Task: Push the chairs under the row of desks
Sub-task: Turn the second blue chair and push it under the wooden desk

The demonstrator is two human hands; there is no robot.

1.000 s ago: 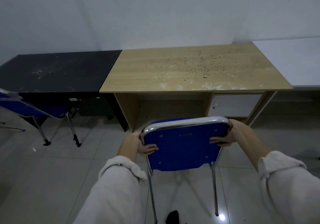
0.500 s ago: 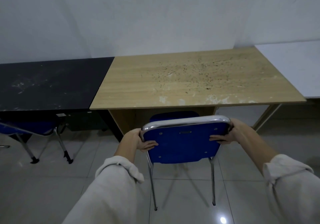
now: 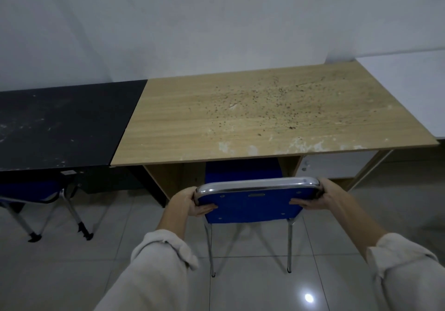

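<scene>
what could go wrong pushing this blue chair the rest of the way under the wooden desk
1. The blue chair with the chrome frame sits right of centre in the knee opening, so its seat may catch the inner panel of the light wooden desk.
2. The left hand and right hand grip the top corners of the backrest; fingers could get pinched against the desk edge if the push goes too far.
3. The legs may skid on the glossy tiled floor.

A pale tiled floor (image 3: pixel 240 291) carries a row of desks along the far wall: a black desk (image 3: pixel 60 127) on the left, touching a wooden desk (image 3: pixel 265 118) speckled with dark crumbs, then a white desk (image 3: pixel 414 86) on the right. Two blue chairs (image 3: pixel 250 204) stand on the tiles.
</scene>
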